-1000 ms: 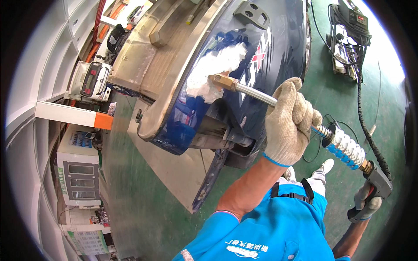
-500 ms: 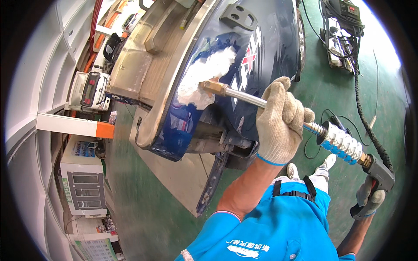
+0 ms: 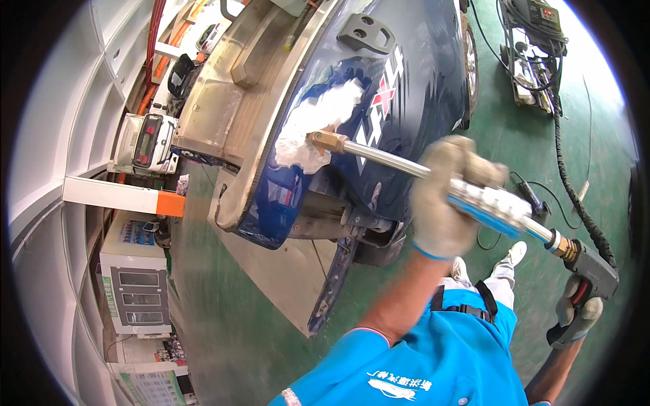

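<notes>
A slide hammer dent puller [image 3: 389, 160] runs from the car body side to the right. Its brass-coloured tip [image 3: 326, 141] meets the bare, whitish patch [image 3: 305, 128] on the dark blue panel [image 3: 423, 88]. My gloved left hand [image 3: 447, 196], blurred, is wrapped round the tool at the front of its ribbed silver-and-blue sliding weight [image 3: 497, 208]; the fingers partly hide the weight's front end. My gloved right hand [image 3: 577, 311] is closed round the dark pistol-shaped handle [image 3: 592, 271] at the tool's rear end. A thick black cable [image 3: 565, 162] leads from that handle.
Below the panel, bare metal brackets [image 3: 372, 233] stick out near a pale board [image 3: 271, 264] on the green floor [image 3: 223, 338]. A cart with a cabled machine [image 3: 535, 54] stands at the upper right. Thin cables and a dark tool [image 3: 531, 193] lie on the floor. A white cabinet [image 3: 135, 291] stands left.
The sliding weight has moved forward along the rod, away from the handle, up to my left hand. My left hand has shifted a little right and down; the tip stays on the patch.
</notes>
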A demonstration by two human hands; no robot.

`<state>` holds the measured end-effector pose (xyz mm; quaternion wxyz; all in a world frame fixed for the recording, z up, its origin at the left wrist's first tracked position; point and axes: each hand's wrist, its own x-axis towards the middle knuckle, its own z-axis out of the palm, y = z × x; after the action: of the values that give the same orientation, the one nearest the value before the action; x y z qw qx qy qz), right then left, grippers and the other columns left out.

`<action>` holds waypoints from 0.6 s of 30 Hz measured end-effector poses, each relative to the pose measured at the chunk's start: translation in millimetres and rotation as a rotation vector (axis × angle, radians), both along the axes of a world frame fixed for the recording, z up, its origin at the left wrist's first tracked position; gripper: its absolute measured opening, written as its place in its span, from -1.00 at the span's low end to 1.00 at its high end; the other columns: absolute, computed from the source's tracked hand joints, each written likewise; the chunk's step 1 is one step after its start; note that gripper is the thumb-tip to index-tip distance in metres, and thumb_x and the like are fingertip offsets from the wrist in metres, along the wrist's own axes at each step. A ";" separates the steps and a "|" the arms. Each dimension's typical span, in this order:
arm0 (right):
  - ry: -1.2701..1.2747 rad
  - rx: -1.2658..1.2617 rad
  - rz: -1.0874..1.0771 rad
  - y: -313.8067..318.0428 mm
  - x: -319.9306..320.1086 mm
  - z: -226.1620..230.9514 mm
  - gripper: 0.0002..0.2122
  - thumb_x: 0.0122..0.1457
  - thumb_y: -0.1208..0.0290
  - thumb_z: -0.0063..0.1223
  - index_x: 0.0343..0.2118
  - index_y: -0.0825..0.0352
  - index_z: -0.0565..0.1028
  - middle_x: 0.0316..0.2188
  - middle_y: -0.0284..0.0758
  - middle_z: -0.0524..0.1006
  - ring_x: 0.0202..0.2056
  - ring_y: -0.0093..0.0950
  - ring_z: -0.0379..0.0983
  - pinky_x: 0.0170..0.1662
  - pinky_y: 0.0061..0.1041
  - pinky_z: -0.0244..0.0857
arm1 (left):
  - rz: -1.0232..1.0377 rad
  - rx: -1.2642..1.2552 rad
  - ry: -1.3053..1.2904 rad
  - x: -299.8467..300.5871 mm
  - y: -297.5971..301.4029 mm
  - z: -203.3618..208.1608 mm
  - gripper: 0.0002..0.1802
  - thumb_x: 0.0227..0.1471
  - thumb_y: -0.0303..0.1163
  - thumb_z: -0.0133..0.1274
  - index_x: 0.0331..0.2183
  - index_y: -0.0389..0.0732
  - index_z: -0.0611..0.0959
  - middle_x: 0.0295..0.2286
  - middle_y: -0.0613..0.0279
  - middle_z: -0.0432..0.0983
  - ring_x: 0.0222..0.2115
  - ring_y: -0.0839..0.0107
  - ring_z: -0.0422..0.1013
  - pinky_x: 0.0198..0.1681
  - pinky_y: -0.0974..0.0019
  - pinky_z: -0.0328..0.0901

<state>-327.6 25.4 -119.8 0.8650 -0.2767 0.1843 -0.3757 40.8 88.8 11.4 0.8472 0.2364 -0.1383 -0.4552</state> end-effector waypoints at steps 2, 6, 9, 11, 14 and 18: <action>0.014 0.015 -0.074 7.6 13.5 16.9 -0.33 -0.10 0.34 0.39 0.03 0.62 0.32 -0.41 -0.06 0.53 -0.81 -0.45 0.33 -0.82 -0.49 0.24 | 0.015 -0.136 -0.085 43.7 5.1 0.8 -0.64 0.32 -0.08 -0.11 -0.42 -0.11 0.46 -0.68 0.39 0.21 -0.64 0.48 0.14 -0.34 0.26 0.20; 0.012 0.047 -0.052 8.1 6.9 16.3 -0.41 0.00 0.25 0.36 -0.04 0.57 0.33 -0.51 -0.13 0.51 -0.85 -0.50 0.25 -0.83 -0.49 0.13 | -0.077 -0.169 -0.033 8.6 -0.3 -11.3 -0.71 0.31 -0.16 -0.08 -0.29 -0.19 0.52 -0.53 0.26 0.45 -0.45 0.38 0.40 -0.19 0.19 0.35; -0.027 0.076 0.084 -2.7 -21.9 9.0 -0.49 0.09 0.15 0.31 -0.15 0.51 0.36 -0.65 -0.23 0.45 -0.86 -0.54 0.19 -0.82 -0.52 0.01 | -0.177 -0.106 0.033 -71.4 -10.2 -34.4 -0.72 0.31 -0.30 -0.02 -0.12 -0.34 0.56 -0.36 0.12 0.54 -0.25 0.28 0.49 -0.04 0.08 0.40; -0.001 0.034 0.116 -3.1 -25.9 14.3 -0.49 0.11 0.07 0.29 -0.21 0.47 0.37 -0.73 -0.30 0.38 -0.86 -0.55 0.16 -0.81 -0.53 -0.03 | -0.242 -0.035 0.066 -75.9 -7.6 -39.0 -0.71 0.31 -0.33 0.00 -0.06 -0.33 0.57 -0.32 0.10 0.57 -0.21 0.29 0.51 -0.05 0.15 0.43; 0.064 0.011 0.099 -0.3 -28.2 9.2 -0.48 0.10 0.02 0.29 -0.25 0.45 0.37 -0.79 -0.36 0.33 -0.86 -0.54 0.16 -0.80 -0.54 -0.01 | -0.266 -0.003 0.010 -71.4 -4.5 -43.9 -0.70 0.31 -0.33 0.00 -0.03 -0.31 0.57 -0.29 0.10 0.58 -0.20 0.33 0.52 -0.08 0.23 0.45; 0.133 0.016 -0.007 9.8 -17.7 -6.9 -0.50 0.03 0.06 0.35 -0.28 0.43 0.39 -0.77 -0.36 0.35 -0.83 -0.52 0.21 -0.78 -0.53 0.08 | -0.156 0.139 -0.181 -63.0 -1.0 -38.8 -0.66 0.30 -0.34 0.02 0.03 -0.30 0.52 -0.26 0.12 0.58 -0.22 0.42 0.51 -0.08 0.31 0.45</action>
<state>-345.3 35.1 -126.7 0.8517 -0.2934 0.2456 -0.3582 -22.2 87.8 -27.4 0.7749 0.3231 -0.2004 -0.5050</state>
